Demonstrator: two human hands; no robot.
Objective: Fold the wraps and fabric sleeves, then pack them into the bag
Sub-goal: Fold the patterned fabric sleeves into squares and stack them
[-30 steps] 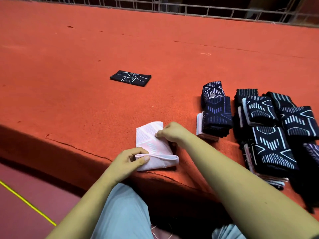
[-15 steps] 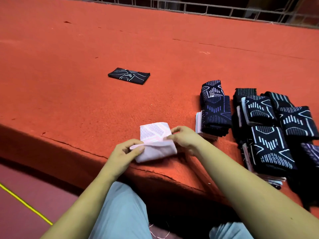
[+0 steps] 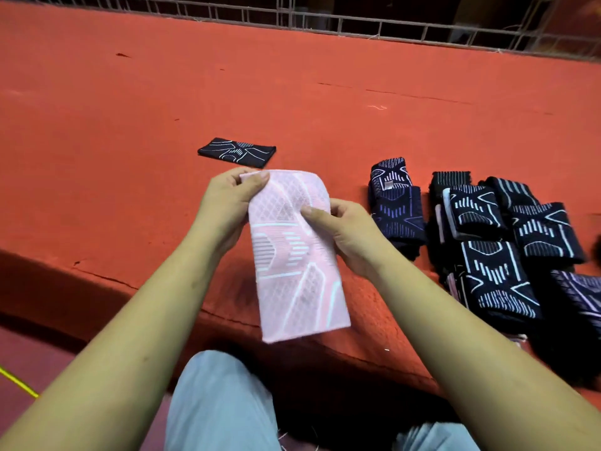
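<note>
A pink fabric sleeve (image 3: 292, 255) with white line patterns hangs unfolded in the air above the red surface's front edge. My left hand (image 3: 227, 203) pinches its top left corner. My right hand (image 3: 344, 229) pinches its right edge a little lower. To the right lie stacks of folded dark sleeves (image 3: 494, 255) with white and purple patterns, several deep. One dark sleeve (image 3: 237, 152) lies flat and alone farther back. No bag is in view.
The red carpeted surface (image 3: 130, 109) stretches wide to the left and back, with a metal railing (image 3: 357, 24) along its far edge. My knees in light blue trousers (image 3: 221, 405) sit below the front edge. A darker red floor with a yellow line lies lower left.
The pink sleeve lay folded on the surface under both hands. Now both hands have lifted it and it hangs open at full length.
</note>
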